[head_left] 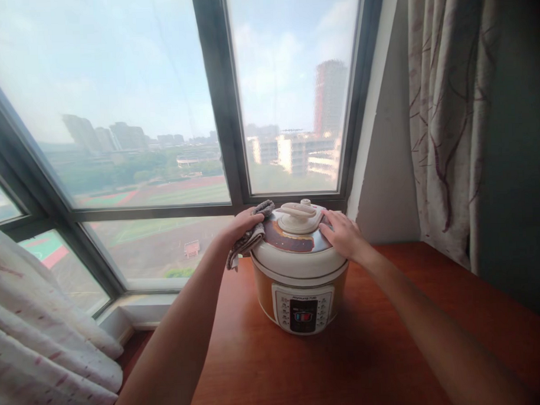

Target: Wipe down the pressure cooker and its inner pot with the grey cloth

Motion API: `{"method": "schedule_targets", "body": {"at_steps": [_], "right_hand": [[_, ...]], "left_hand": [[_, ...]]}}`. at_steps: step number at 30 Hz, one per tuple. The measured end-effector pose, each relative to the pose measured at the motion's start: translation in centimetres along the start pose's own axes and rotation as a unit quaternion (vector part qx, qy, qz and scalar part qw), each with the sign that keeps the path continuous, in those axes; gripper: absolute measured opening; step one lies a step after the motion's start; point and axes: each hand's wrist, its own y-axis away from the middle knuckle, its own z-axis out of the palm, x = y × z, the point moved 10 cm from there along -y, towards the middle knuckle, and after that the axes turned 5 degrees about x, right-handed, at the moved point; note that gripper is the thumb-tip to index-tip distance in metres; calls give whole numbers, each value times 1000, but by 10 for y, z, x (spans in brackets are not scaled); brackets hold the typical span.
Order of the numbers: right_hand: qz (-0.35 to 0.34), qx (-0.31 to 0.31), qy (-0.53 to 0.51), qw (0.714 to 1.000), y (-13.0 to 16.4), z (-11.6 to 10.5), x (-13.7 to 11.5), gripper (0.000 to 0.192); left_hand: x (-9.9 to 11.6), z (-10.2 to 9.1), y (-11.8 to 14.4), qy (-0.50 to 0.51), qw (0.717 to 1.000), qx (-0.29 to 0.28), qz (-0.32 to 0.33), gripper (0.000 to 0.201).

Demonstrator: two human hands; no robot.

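Note:
A cream and orange electric pressure cooker [299, 278] stands on a reddish wooden table [372, 352], its control panel facing me. My left hand [242, 224] presses a grey cloth [249, 238] against the upper left edge of the cooker's lid [293, 240]. My right hand [344, 235] lies flat on the right side of the lid, fingers spread, beside the cream lid handle [299, 212].
A large window [160, 112] with dark frames rises right behind the cooker. Patterned curtains hang at the right [444, 114] and bunch at the lower left [40, 346]. The table's left edge drops off near my left forearm.

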Motion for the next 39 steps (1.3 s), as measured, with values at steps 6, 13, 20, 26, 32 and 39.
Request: {"method": "schedule_targets", "body": {"at_steps": [6,13,20,26,32,39], "right_hand": [[1,-31,-12,999,-1,0,3,43],[-16,-48,-36,998,5,-5,0,50],[-20,-62,-33,997,13,-14,2,61],[-5,-62,-34,998,24,-24,5,64],[-17,-23,-86,996,27,-24,7,56],[-41,-5,-126,991,28,-24,6,51]], "left_hand": [[-14,1,11,-16,1000,1,-10,58],[-15,-6,41,-97,994,29,-30,62],[10,-9,79,-144,988,37,-36,59],[21,-9,92,-142,988,60,-14,64],[20,-11,104,-82,994,71,13,71],[21,-16,114,-54,988,140,16,61]]}}
